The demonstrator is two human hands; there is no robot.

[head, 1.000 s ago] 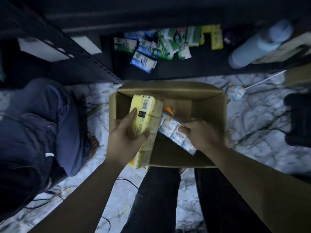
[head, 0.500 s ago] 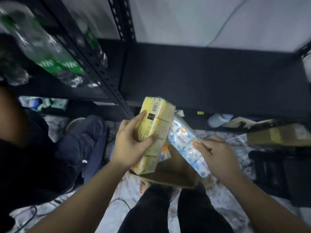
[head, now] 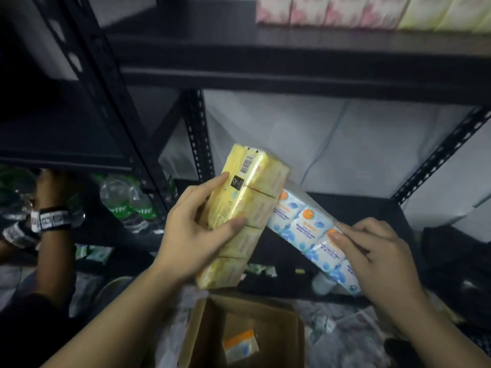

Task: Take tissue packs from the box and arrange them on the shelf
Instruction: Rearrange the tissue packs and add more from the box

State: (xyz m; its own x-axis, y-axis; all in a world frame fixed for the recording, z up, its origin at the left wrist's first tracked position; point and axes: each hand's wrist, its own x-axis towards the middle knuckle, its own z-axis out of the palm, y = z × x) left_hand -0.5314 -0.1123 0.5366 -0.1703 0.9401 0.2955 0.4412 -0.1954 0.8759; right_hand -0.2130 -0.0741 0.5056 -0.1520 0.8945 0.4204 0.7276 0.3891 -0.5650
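A long yellow tissue pack (head: 245, 205), wrapped in glossy film and divided into several bundles, was seen with a barcode near its upper end and a small black label below it. It was held tilted above the cardboard box (head: 240, 332), in front of the dark metal shelf (head: 292, 73). Just beside it, and touching its right edge, a white-and-blue tissue pack (head: 309, 229) with orange dots and printed lettering was held slanting down to the right. The yellow pack was gripped by the left hand (head: 198, 229), thumb laid across its front and fingers curled round its far side. The blue pack was held by the right hand (head: 372, 257) at its lower end, fingers bent over the wrapper. One small pack (head: 240, 345) was left in the box. Pink and pale yellow packs (head: 372, 11) were ranged on the upper shelf board.
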